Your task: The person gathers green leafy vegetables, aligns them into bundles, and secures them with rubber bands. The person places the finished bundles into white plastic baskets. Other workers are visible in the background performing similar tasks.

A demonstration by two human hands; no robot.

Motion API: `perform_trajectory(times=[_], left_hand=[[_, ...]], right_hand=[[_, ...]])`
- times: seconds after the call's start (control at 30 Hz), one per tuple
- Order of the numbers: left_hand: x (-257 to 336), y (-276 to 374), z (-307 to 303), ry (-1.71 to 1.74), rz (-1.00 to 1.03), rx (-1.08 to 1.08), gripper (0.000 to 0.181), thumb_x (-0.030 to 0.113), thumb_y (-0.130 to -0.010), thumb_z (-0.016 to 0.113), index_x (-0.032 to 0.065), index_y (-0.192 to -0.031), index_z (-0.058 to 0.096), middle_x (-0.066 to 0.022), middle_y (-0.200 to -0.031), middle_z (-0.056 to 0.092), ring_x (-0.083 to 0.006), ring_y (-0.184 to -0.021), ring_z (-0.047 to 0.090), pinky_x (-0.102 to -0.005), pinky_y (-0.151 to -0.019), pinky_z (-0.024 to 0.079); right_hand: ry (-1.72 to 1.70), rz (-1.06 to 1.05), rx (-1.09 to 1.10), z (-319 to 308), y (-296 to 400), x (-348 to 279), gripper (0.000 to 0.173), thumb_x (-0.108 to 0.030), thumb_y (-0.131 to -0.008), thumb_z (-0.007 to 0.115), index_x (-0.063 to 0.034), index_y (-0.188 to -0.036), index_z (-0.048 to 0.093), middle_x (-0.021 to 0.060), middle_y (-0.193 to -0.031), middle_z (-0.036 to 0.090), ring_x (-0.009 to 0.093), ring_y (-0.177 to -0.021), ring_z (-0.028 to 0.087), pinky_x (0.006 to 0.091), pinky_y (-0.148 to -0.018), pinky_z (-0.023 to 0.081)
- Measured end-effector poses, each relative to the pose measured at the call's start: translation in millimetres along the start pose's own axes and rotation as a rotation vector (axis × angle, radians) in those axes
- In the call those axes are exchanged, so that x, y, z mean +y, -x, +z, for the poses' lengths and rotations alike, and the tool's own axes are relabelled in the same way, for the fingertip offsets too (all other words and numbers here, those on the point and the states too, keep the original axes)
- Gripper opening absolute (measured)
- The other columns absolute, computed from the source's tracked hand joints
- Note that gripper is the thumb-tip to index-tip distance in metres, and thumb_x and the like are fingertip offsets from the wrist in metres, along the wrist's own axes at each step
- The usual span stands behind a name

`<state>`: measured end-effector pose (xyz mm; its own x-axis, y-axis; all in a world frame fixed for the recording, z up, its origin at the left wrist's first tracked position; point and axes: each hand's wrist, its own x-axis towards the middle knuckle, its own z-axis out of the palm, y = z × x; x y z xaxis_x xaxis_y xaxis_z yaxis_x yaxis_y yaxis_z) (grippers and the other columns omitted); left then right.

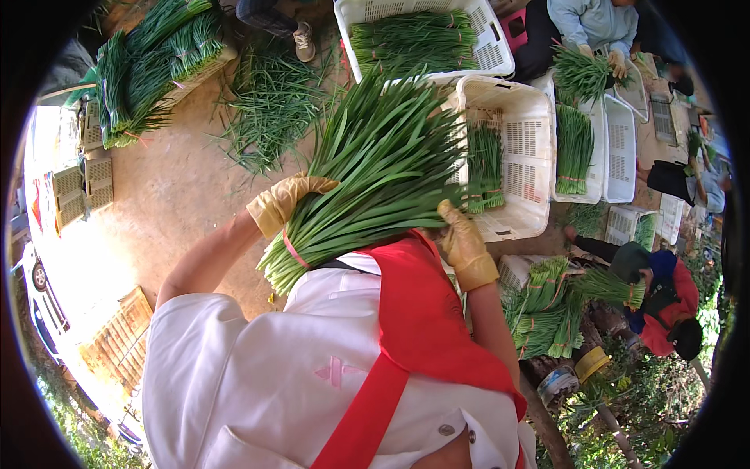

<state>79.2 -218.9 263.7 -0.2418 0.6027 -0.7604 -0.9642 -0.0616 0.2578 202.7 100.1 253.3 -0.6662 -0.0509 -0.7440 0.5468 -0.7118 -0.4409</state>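
A large bunch of green garlic chives point(375, 170) lies across the front of my body, its pale cut ends at the lower left and its leaves fanning to the upper right. A pink band point(295, 248) goes round it near the cut ends. My left hand point(296, 199), in a yellowish glove, grips the bunch from the left, with the fingertips hidden among the leaves. My right hand point(463, 243), gloved alike, is at the right edge of the leaves with its fingers bent; whether it grips any leaves cannot be told.
A white plastic crate point(530, 158) with banded chives stands just right of the bunch, and a fuller crate point(498, 44) beyond it. Loose leaves point(269, 111) litter the floor. Stacked bunches point(158, 64) lie at upper left, more point(545, 311) at right. Several people work nearby at the right.
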Motion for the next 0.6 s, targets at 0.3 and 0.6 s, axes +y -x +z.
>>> perform_trajectory(times=[0.3,0.6], left_hand=[[16.2,30.9,50.1,-0.144,0.073,0.058,0.038,0.015,-0.089,0.069,0.0005,-0.123,0.060,-0.0112,-0.107,0.070,-0.0180,-0.090,0.070,-0.0304,-0.080,0.060],[12.1,42.4,61.8,-0.087,0.155,0.041,0.044,0.007,-0.088,0.068,0.0035,-0.130,0.055,-0.0119,-0.115,0.068,-0.0211,-0.097,0.069,-0.0335,-0.085,0.059]], right_hand=[[1.679,-1.205,-0.300,126.8,55.5,-45.0,0.045,-0.021,-0.094,0.057,-0.0164,-0.138,0.050,0.0103,-0.136,0.053,0.029,-0.124,0.050,0.0415,-0.108,0.038],[1.480,-0.990,-0.212,76.2,36.6,-17.7,0.034,-0.022,-0.090,0.064,-0.0086,-0.121,0.062,0.0135,-0.113,0.064,0.034,-0.102,0.059,0.0427,-0.092,0.046]])
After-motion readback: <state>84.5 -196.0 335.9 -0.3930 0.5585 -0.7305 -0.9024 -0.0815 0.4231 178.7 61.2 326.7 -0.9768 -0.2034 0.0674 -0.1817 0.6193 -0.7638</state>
